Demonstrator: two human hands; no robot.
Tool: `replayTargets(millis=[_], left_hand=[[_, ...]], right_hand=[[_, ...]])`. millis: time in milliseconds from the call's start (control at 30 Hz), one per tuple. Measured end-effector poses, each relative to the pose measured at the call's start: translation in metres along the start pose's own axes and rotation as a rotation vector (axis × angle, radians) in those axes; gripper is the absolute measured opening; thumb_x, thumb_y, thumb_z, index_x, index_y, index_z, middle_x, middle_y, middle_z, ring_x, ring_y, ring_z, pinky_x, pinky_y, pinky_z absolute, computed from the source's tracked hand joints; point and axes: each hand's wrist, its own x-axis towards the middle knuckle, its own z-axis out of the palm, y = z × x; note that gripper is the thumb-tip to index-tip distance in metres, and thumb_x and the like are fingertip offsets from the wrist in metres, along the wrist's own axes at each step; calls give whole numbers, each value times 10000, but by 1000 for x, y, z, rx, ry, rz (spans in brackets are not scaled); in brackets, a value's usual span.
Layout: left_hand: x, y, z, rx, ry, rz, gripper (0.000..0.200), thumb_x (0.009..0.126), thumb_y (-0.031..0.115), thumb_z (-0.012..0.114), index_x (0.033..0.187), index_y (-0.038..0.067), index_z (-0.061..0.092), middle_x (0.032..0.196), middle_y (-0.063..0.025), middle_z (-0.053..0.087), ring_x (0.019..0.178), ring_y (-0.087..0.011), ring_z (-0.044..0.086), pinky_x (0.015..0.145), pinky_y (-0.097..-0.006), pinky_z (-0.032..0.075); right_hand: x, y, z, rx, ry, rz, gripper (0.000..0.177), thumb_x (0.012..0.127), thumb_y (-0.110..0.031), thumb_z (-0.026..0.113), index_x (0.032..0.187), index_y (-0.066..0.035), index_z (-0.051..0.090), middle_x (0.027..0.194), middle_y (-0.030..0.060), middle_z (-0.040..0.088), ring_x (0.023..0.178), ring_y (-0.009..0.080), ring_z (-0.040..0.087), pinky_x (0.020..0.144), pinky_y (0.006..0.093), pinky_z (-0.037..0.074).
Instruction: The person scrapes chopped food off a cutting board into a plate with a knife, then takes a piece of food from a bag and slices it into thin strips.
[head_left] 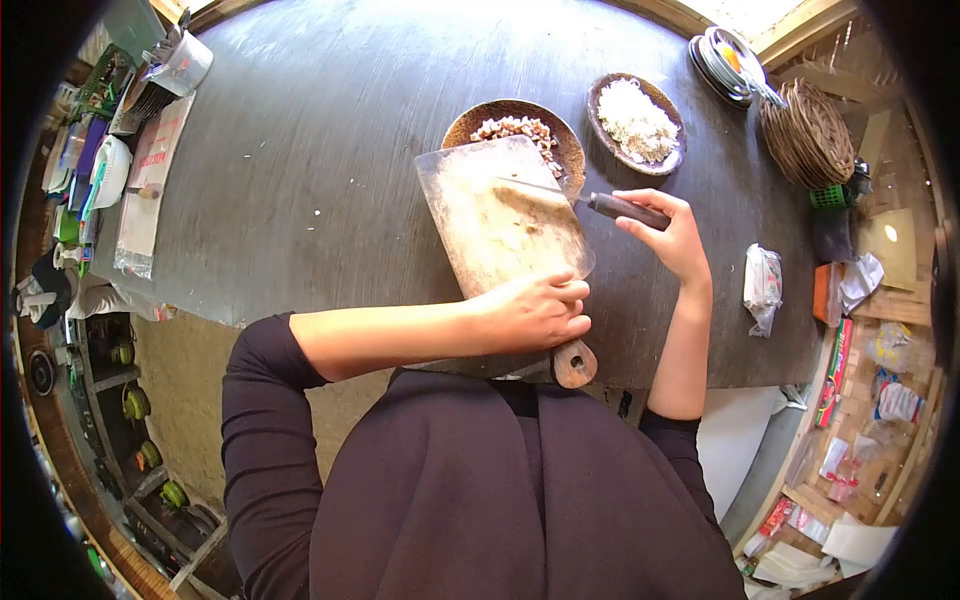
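My left hand (540,310) is closed around the handle end of a worn wooden cutting board (480,220), whose rounded handle tip (574,364) pokes out below it. The board's far edge overlaps a brown bowl (458,126) that holds small chopped brownish-white pieces (515,127). In my right hand (672,237) is a knife (612,205), gripped by its dark handle. Its blade points left across the upper part of the board. A few small scraps lie on the board's surface.
A second bowl (676,160) holds white shredded food (635,118). Stacked plates (705,72) and woven plates (808,135) stand at the right, above a wrapped packet (762,285). Containers of utensils (182,66) line the left edge of the dark table (330,150).
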Motion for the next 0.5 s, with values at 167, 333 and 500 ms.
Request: replayTargets(millis=[167,333,500], left_hand=[[-1,2,5,2,57,-5,156,899,246,630,968,127,558,915,23,678,1171,-183,558,1100,-368,392],[-1,2,4,40,80,0,162,894,253,628,970,128,557,919,21,682,1179,-174,557,1091,-363,395],[-3,2,-2,14,22,-6,186,887,236,630,1009,124,545,947,27,645,1162,-164,562,1061,-366,412]], right_hand=[[15,25,3,22,25,30,356,855,-77,841,1202,-45,767,1005,24,767,915,86,675,839,262,531],[38,40,9,-130,194,-19,366,859,-186,860,1209,-117,781,924,29,744,840,86,651,790,268,512],[17,10,-4,-12,126,-8,359,869,-161,853,1203,-60,769,932,-4,740,848,77,643,775,251,504]])
